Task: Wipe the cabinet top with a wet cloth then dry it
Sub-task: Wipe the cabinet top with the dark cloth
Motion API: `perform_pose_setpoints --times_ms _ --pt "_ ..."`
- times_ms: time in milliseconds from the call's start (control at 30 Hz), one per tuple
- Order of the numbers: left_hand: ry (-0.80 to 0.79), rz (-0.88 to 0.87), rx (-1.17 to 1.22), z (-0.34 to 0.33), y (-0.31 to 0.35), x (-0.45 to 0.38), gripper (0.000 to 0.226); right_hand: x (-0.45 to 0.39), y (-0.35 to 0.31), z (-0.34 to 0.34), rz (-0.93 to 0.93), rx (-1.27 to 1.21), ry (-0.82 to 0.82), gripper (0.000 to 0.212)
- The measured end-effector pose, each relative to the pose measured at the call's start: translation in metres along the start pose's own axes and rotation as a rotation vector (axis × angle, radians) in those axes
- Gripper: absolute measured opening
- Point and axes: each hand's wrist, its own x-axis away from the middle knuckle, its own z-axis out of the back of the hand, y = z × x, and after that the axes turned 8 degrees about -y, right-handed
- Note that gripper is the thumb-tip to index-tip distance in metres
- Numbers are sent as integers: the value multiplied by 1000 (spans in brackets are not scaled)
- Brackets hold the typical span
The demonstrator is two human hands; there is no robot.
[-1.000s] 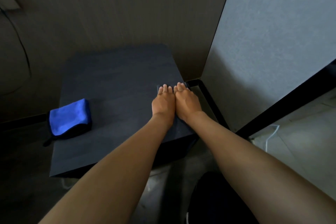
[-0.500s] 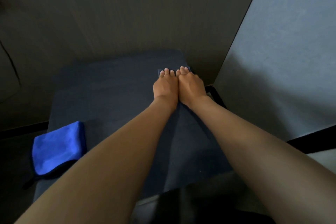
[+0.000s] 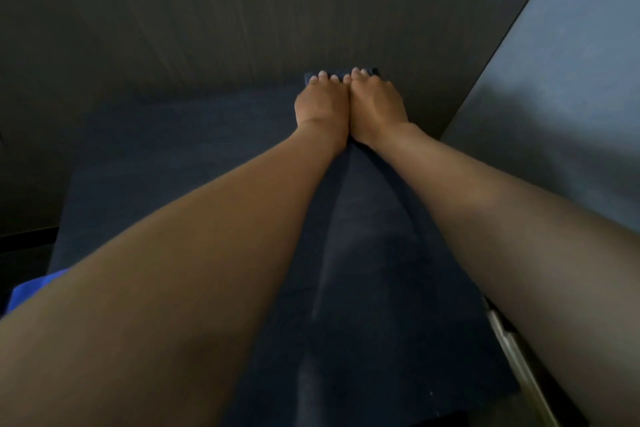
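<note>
My left hand (image 3: 322,106) and my right hand (image 3: 375,107) lie flat side by side, fingers straight, pressing a dark cloth (image 3: 308,76) onto the dark cabinet top (image 3: 180,156). Both hands are at the far edge of the top, against the back wall. Only the cloth's far edge shows past my fingertips; the rest is under my hands. A bright blue cloth (image 3: 33,286) peeks out at the near left edge, mostly hidden behind my left forearm.
A dark wood-grain wall (image 3: 242,10) rises right behind the cabinet. A grey wall panel (image 3: 571,80) stands close on the right. A pale metal strip (image 3: 512,350) runs beside the cabinet's near right corner.
Both hands have slid the dark cloth away from me across the top, from the near right part to the far edge by the wall. My head has leaned in closer.
</note>
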Motion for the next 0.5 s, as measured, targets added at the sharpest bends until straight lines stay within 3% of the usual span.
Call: perform_pose_setpoints --times_ms 233,500 --pt "21 -16 -83 -7 -3 -24 33 -20 4 -5 20 -7 9 26" --pt "-14 47 38 -3 5 4 38 0 2 -1 19 -24 -46 32"
